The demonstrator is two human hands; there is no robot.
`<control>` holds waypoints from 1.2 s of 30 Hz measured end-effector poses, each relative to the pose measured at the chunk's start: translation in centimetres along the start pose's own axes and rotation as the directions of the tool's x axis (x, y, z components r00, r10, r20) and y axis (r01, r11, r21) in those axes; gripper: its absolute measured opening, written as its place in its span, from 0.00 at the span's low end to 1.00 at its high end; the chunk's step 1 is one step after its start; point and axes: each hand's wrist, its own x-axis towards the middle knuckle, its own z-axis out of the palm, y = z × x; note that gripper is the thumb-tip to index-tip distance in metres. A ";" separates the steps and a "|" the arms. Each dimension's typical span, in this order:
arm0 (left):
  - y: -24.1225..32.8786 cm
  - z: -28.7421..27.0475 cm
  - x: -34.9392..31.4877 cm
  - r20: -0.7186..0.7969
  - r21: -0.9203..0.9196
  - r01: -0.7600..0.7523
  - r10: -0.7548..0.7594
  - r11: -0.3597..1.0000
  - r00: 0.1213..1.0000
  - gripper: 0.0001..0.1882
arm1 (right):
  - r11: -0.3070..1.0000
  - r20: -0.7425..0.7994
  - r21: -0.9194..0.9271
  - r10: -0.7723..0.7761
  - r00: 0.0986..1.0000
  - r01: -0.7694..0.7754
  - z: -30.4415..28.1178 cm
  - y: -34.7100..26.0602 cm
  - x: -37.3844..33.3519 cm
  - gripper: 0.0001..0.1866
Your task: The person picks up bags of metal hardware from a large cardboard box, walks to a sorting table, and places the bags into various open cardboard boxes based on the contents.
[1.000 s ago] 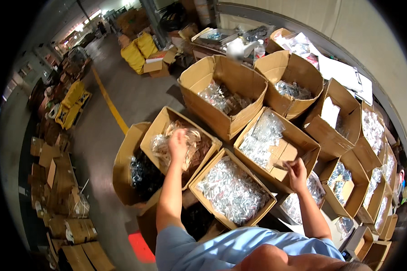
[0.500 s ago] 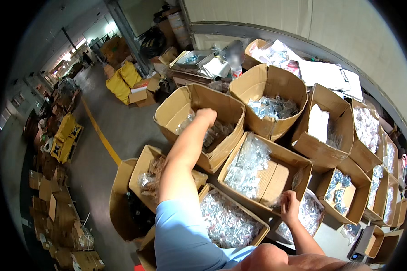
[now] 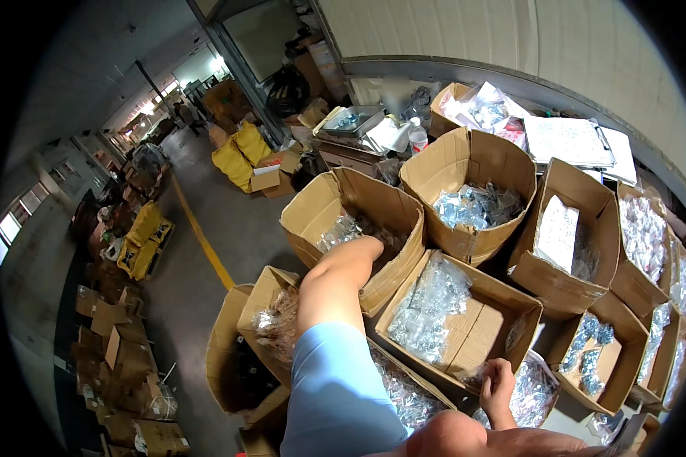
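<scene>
Head view shows glossy, crumpled clear bags (image 3: pixel 341 231).

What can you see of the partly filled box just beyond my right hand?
The box is brown, open-topped and rectangular, apparently cardboard, with upright walls. Clear plastic bags pile along its left side, leaving a seamed patch of bottom bare. Your right hand is at its near rim; whether it touches the box is unclear.

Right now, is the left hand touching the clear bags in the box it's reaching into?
Cannot tell: in the head view, the left hand overlaps the clear bags, its fingertips hidden from sight.
</scene>
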 end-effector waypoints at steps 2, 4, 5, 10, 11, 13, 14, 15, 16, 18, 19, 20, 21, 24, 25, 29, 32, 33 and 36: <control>0.4 -0.1 -0.4 -0.006 0.010 -0.005 0.005 1.000 1.000 0.13 | 0.997 0.000 0.064 0.039 0.999 -0.039 -0.1 -0.4 0.0 0.15; 0.6 -0.6 -0.6 -0.031 0.015 -0.022 0.023 1.000 0.999 0.13 | 0.998 -0.008 0.048 0.028 1.000 -0.027 -0.2 -0.6 -0.1 0.14; 0.4 -0.8 -0.8 -0.057 0.013 -0.029 0.030 0.999 0.998 0.13 | 1.000 -0.014 0.027 0.015 1.000 -0.015 -0.3 -0.6 -0.1 0.14; -1.6 -3.4 -5.6 -0.506 -0.024 -0.041 0.024 0.999 0.862 0.12 | 0.999 0.007 0.007 -0.047 0.999 0.047 -0.6 -1.2 0.9 0.13; -5.1 -2.7 -7.0 -0.496 -0.264 -0.023 -0.116 0.964 0.860 0.09 | 0.997 0.047 0.021 -0.072 0.996 0.071 -0.4 -1.6 0.9 0.13; -5.8 -2.6 -10.3 -0.576 -0.499 -0.183 -0.167 0.847 0.800 0.11 | 0.998 0.061 0.040 -0.056 0.997 0.054 -0.5 -1.5 1.1 0.13; -5.6 -2.4 -11.6 -0.576 -0.482 -0.192 -0.145 0.855 0.804 0.11 | 0.998 0.067 0.050 -0.050 0.996 0.047 -0.6 -1.5 1.1 0.13; -5.3 -2.0 -13.1 -0.719 -0.528 -0.350 -0.188 0.774 0.669 0.15 | 0.997 0.075 0.060 -0.047 0.996 0.043 -0.7 -1.6 1.1 0.13; -4.3 -2.0 -14.5 -0.822 -0.524 -0.518 -0.243 0.677 0.514 0.19 | 0.997 0.055 0.066 -0.044 0.997 0.041 -0.8 -1.4 1.1 0.13; -1.8 -2.4 -17.4 -0.859 -0.482 -0.539 -0.250 0.691 0.448 0.21 | 0.993 -0.022 0.114 -0.008 1.000 0.010 -0.8 -0.6 0.6 0.12; -1.3 -2.0 -18.5 -0.917 -0.367 -0.565 -0.187 0.739 0.352 0.19 | 0.973 -0.025 0.212 0.097 0.995 -0.089 -1.2 -1.4 0.7 0.11; 0.0 -2.1 -19.9 -0.873 -0.456 -0.601 -0.198 0.657 0.446 0.16 | 0.914 0.020 0.344 0.222 0.975 -0.216 -2.2 -2.1 0.9 0.11; 2.8 -2.7 -22.3 -0.873 -0.476 -0.701 -0.191 0.531 0.449 0.16 | 0.795 0.001 0.553 0.296 0.955 -0.247 -1.4 1.3 0.5 0.13; 6.2 -1.0 -28.8 -0.862 -0.506 -0.814 -0.201 0.284 0.466 0.13 | 0.090 0.348 0.909 0.374 0.860 -0.407 -5.3 0.0 -0.1 0.15; 8.0 -0.5 -31.2 -0.864 -0.491 -0.852 -0.225 0.182 0.451 0.11 | 0.045 0.368 0.919 0.252 0.895 -0.391 -7.3 -0.5 -0.7 0.13; 19.0 0.6 -35.8 -0.877 -0.481 -0.876 0.008 -0.044 0.481 0.04 | 0.313 0.228 0.890 0.328 0.917 -0.333 -18.5 0.3 -5.3 0.09; 31.8 1.4 -37.3 -0.760 -0.599 -0.797 0.368 -0.077 0.536 0.05 | 0.583 -0.158 0.796 0.456 0.876 -0.160 -28.2 3.0 -10.4 0.07; 36.7 1.9 -37.1 -0.720 -0.602 -0.795 0.483 -0.079 0.498 0.05 | 0.691 -0.312 0.717 0.433 0.846 -0.089 -31.3 4.7 -12.2 0.06; 51.2 2.9 -38.0 -0.600 -0.688 -0.702 0.689 -0.184 0.407 0.06 | 0.938 -0.730 0.345 0.291 0.619 -0.035 -41.3 9.5 -17.1 0.05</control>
